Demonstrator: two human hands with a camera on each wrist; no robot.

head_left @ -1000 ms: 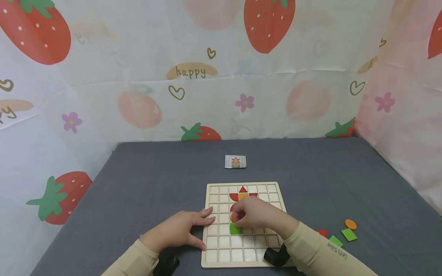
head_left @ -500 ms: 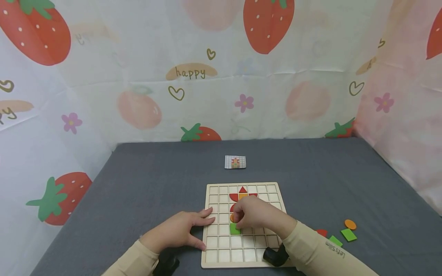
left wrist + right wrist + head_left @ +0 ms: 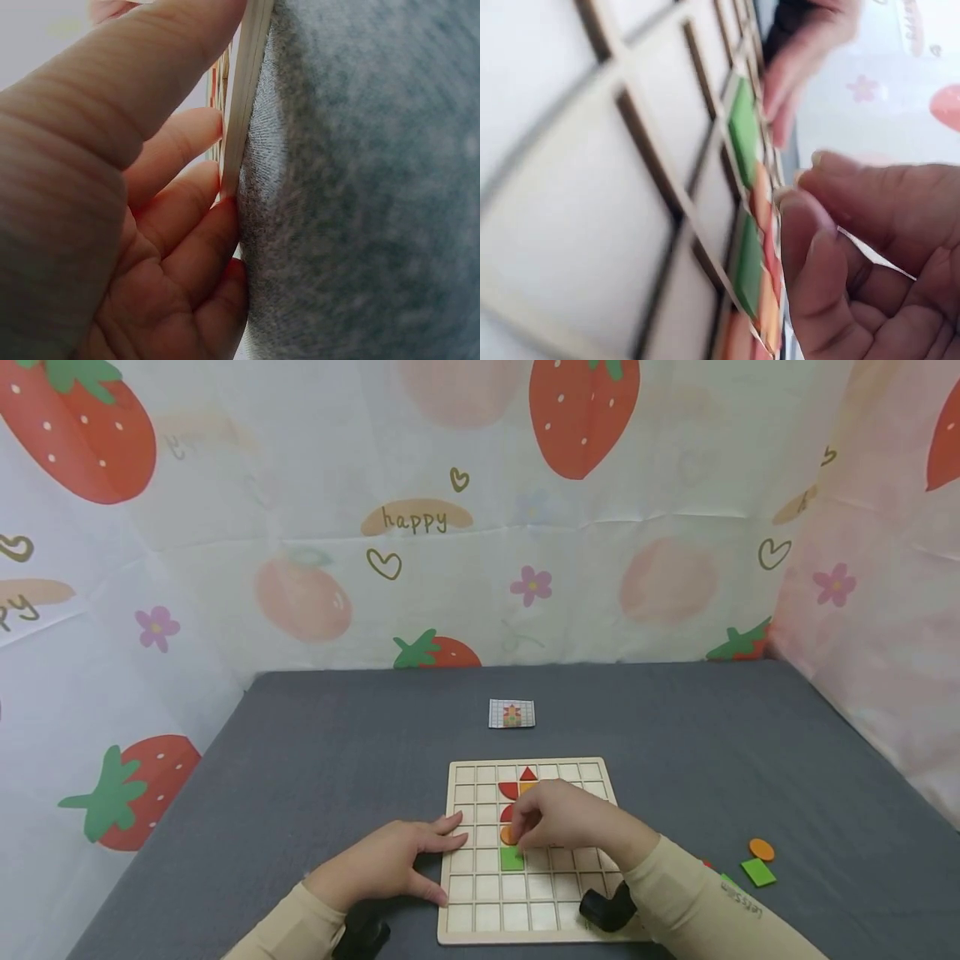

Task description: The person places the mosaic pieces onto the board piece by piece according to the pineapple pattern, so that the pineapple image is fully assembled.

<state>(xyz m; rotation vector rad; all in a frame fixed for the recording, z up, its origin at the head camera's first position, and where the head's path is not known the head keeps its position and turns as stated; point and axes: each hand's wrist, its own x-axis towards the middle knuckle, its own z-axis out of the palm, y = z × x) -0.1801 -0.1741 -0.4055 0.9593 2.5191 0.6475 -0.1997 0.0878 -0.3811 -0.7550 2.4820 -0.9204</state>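
Observation:
A wooden grid board [image 3: 480,937] lies on the table. My left hand [image 3: 382,864] rests at its left edge, fingers spread; in the left wrist view the fingertips touch the board's side [image 3: 238,127]. Bent over the middle columns is my right hand [image 3: 573,822], thumb and forefinger close together with nothing plainly held. Beside its fingertips lie a green square [image 3: 512,860], an orange round piece [image 3: 507,835] and a red piece [image 3: 507,813]. Higher up are a red triangle [image 3: 528,773] and a red curved piece [image 3: 507,790]. Two green pieces [image 3: 742,131] show in the right wrist view.
A small patterned card [image 3: 512,713] lies behind the board. To the right are an orange disc [image 3: 761,849] and a green tile [image 3: 759,872], with other pieces partly hidden by my right sleeve [image 3: 705,902]. A printed curtain [image 3: 585,635] stands behind the table.
My right hand and forearm have shifted slightly right, covering more of the loose pieces and the red piece at the board's upper right. The left hand stays in place.

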